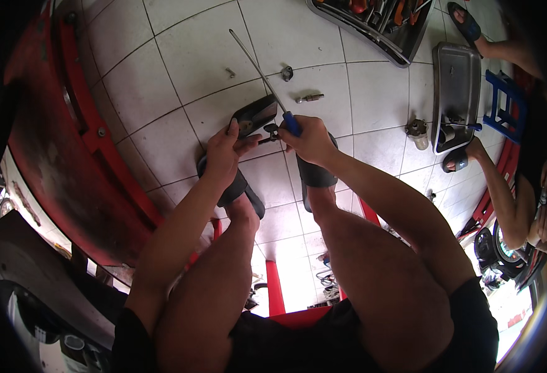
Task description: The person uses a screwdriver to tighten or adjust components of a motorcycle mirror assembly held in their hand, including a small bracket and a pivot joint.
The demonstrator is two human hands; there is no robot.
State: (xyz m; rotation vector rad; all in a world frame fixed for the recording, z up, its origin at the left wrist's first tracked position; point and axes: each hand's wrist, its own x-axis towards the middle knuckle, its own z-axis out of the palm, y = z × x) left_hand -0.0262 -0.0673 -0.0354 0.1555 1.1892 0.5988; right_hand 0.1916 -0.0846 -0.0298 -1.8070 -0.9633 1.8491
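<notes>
My left hand (224,151) grips a black, shell-like part (260,112), perhaps a motorcycle mirror housing, with the thumb on its near edge. My right hand (308,140) is closed around the blue handle of a long screwdriver (259,70), whose shaft points away and to the left. Between the two hands sits a small dark fitting (270,130), close to the right fingertips; whether it is joined to the shell cannot be told. On the tiles beyond lie a small bolt (230,72), a small metal collar (287,72) and a ball-ended metal piece (309,98).
A metal tray of tools (406,58) stands at the far right. Nearer are another metal tray (457,84), a metal cylindrical part (417,134) and a blue plastic stool (506,107). Another person's leg (492,182) is at right. A red lift platform (101,154) runs along the left.
</notes>
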